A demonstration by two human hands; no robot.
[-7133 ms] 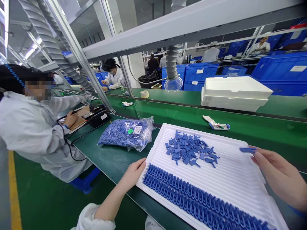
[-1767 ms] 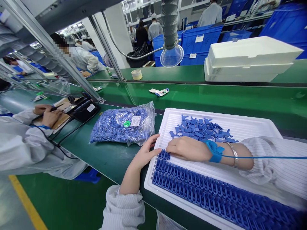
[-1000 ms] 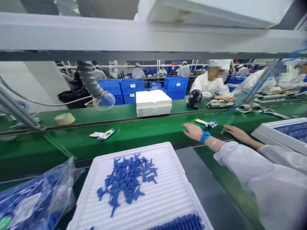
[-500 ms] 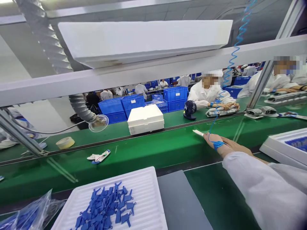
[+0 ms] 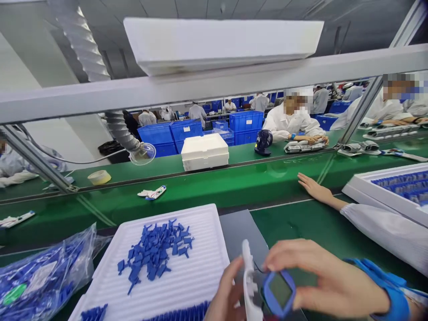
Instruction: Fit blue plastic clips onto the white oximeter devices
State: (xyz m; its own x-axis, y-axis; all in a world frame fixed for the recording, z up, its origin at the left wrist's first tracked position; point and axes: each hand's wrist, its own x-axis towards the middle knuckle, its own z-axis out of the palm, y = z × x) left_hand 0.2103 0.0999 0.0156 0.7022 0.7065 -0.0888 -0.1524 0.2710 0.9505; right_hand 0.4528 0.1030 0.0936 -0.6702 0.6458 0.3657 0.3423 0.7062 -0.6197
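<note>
Blue plastic framed the small screen (image 5: 280, 290) of a white device (image 5: 249, 281), held up at the bottom centre of the frame; the right hand (image 5: 323, 278), with a blue wrist strap (image 5: 391, 292), curved over the blue-rimmed end, its fingers (image 5: 286, 254) clenched around the device from above while leaving the screen uncovered; the left hand (image 5: 225, 296) steadied the white end, its fingers (image 5: 234, 274) closed against that side; a thin wire (image 5: 257, 267) showed just behind the device; a dark mat (image 5: 242, 229) lay beneath it, just right of a white tray (image 5: 214, 232); a loose pile of blue parts (image 5: 154, 249) sat on that tray, with neat blue rows (image 5: 177, 311) along its lower edge; a clear bag of blue parts (image 5: 43, 276) lay at the lower left; a co-worker's hand (image 5: 316, 187) rested on the green tabletop (image 5: 200, 196) to the right, well apart from the device, near a second white tray (image 5: 354, 191).
</note>
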